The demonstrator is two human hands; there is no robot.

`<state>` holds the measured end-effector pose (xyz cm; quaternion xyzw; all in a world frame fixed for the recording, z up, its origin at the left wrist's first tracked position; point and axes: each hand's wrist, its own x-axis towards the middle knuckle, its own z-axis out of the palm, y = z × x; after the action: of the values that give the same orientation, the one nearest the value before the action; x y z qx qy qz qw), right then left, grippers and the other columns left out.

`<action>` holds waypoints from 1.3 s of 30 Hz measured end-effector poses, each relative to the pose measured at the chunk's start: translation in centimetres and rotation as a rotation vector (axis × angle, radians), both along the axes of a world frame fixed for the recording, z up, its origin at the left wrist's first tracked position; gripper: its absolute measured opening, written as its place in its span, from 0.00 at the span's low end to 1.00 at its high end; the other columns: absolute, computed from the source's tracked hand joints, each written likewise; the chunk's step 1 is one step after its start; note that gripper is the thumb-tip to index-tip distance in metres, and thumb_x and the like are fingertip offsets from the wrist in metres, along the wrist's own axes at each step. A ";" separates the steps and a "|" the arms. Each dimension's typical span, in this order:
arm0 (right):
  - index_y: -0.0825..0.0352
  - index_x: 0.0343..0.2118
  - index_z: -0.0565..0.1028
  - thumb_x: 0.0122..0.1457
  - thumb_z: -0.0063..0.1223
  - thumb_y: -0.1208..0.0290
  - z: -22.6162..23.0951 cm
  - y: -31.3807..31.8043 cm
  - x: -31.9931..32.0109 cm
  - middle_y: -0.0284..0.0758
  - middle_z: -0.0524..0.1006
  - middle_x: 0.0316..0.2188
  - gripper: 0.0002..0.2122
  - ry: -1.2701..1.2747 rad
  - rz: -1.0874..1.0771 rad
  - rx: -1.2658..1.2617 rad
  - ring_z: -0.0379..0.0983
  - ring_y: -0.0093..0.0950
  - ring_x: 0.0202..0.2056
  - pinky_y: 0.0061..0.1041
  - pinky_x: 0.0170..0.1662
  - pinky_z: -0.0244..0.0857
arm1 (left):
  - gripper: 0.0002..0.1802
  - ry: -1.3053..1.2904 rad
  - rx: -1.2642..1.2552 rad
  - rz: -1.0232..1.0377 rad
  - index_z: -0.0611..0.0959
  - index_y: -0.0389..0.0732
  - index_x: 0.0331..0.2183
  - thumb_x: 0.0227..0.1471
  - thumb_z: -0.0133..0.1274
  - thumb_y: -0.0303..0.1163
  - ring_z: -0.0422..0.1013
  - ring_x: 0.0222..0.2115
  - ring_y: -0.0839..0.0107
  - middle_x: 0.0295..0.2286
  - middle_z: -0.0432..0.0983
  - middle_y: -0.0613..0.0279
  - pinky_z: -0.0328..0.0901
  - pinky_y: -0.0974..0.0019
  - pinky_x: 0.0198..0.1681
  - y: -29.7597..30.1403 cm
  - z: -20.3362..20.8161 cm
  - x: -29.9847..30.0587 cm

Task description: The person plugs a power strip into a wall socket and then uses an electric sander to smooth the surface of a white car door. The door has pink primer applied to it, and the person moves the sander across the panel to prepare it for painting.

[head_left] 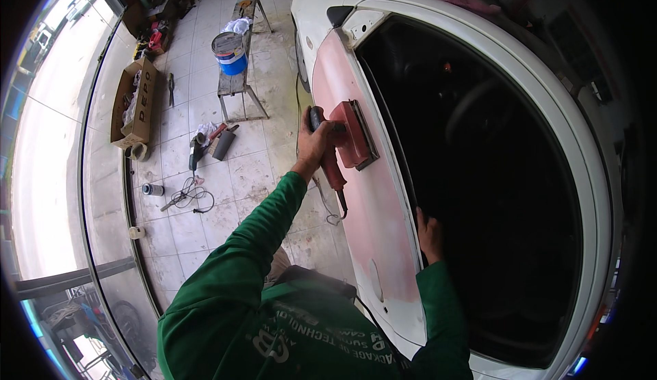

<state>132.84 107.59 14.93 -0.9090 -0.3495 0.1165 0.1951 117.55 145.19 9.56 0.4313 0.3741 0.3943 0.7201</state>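
Pink primer already covered most of the white car door (373, 216), while white remained at its lower end, toward six o'clock. Left hand (316, 140) gripped the red electric sander (350, 135) flat against the panel; right hand (430, 235) clutched the window edge.

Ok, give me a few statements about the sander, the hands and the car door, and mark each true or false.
1. The left hand grips the red sander. True.
2. The sander lies on the floor. False: it is pressed against the pink patch of the car door.
3. The right hand rests at the door's window edge. True.
4. The bucket on the bench is green. False: it is blue and white.
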 end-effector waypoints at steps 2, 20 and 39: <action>0.75 0.33 0.81 0.73 0.43 0.48 0.5 0.7 -0.2 0.58 0.79 0.30 0.29 0.024 0.003 -0.038 0.77 0.58 0.35 0.47 0.34 0.70 | 0.37 -0.034 -0.003 0.075 0.67 0.40 0.63 0.54 0.60 0.29 0.78 0.36 0.66 0.43 0.74 0.58 0.77 0.59 0.35 3.7 -1.0 0.4; 0.79 0.29 0.81 0.71 0.36 0.38 0.4 1.6 0.3 0.62 0.79 0.31 0.39 -0.010 -0.041 -0.140 0.78 0.59 0.38 0.48 0.39 0.72 | 0.48 0.118 0.173 0.027 0.60 0.39 0.69 0.51 0.61 0.30 0.77 0.41 0.64 0.50 0.72 0.52 0.76 0.61 0.41 -12.9 2.6 -4.7; 0.75 0.35 0.84 0.68 0.33 0.33 -0.1 1.0 0.5 0.61 0.80 0.41 0.41 0.008 -0.094 -0.157 0.77 0.58 0.48 0.48 0.52 0.72 | 0.51 0.199 0.262 -0.012 0.62 0.37 0.69 0.49 0.66 0.42 0.69 0.57 0.49 0.57 0.70 0.39 0.63 0.53 0.62 -31.7 3.1 -11.1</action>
<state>133.38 108.62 14.81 -0.9364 -0.2954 0.1377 0.1297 106.41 113.47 12.70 0.5607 0.3862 0.3909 0.6193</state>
